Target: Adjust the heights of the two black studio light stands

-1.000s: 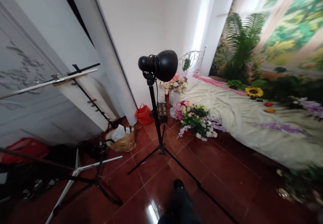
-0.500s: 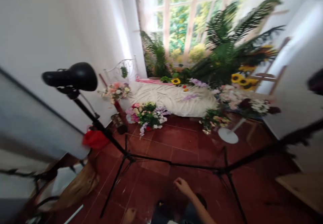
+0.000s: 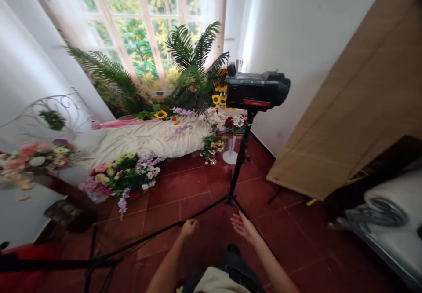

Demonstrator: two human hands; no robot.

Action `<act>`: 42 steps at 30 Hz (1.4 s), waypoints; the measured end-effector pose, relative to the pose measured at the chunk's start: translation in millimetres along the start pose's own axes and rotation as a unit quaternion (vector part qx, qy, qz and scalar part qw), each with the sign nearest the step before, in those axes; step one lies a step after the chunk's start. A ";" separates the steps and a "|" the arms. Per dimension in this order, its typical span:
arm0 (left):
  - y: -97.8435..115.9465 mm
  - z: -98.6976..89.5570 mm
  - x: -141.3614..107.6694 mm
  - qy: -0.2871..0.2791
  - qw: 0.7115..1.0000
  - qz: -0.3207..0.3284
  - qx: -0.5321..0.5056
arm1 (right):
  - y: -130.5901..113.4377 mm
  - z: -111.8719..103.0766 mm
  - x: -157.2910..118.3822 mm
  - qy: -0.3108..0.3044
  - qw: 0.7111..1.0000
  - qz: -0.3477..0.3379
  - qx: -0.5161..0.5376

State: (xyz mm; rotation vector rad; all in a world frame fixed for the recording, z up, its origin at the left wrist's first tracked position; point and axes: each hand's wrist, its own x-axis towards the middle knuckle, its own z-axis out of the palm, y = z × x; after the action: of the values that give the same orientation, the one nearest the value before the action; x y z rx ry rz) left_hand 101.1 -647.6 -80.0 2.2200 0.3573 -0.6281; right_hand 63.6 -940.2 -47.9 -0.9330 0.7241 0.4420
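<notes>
Both hands are carried farther up into view than half a second ago, and the view is swung to the right, so that a black studio light (image 3: 259,89) on a black stand (image 3: 239,161) is now shown. The left hand (image 3: 190,227) is held with its fingers loosely curled; whether it is fully closed cannot be told. The right hand (image 3: 243,227) is held open, palm partly turned up, with the fingers slightly parted. Both are seen near the foot of the stand; whether its legs are touched cannot be told. The stand is set on red floor tiles (image 3: 194,183) and is seen between a cream-covered bed (image 3: 132,141) and a brown board (image 3: 346,86). Beside the bed, a mixed bouquet (image 3: 132,174) is placed.
</notes>
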 end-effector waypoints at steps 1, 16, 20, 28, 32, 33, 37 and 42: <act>27.9 13.7 15.2 -0.019 0.999 0.031 -0.015 | -20.5 -10.0 -1.5 -0.017 0.999 0.020 0.047; 390.9 61.1 98.8 0.097 0.874 0.411 -0.238 | -276.1 13.5 46.5 -0.232 0.955 -0.023 0.182; 407.5 65.5 114.9 0.102 0.888 0.389 -0.223 | -286.9 20.2 57.2 -0.226 0.960 -0.034 0.158; 403.8 80.9 130.1 0.046 0.857 0.390 -0.334 | -285.3 7.8 61.4 -0.028 0.872 -0.410 -0.265; 405.2 85.5 126.5 0.064 0.849 0.389 -0.351 | -285.1 -6.1 58.2 0.105 0.683 -0.535 -0.486; 405.4 86.6 125.8 0.073 0.850 0.388 -0.348 | -284.0 -8.7 59.2 0.123 0.669 -0.533 -0.503; 405.0 88.7 125.1 0.087 0.851 0.389 -0.342 | -275.9 -13.4 70.8 0.109 0.763 -0.478 -0.422; 404.3 86.3 125.1 0.084 0.851 0.392 -0.339 | -275.1 -4.1 80.0 -0.042 0.945 -0.274 -0.175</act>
State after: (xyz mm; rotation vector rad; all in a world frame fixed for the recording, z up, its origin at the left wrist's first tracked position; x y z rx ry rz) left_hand 356.2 -970.0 52.4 1.5226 -0.2346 0.1427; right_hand 290.0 -1087.5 47.7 -1.3897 0.2839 0.1134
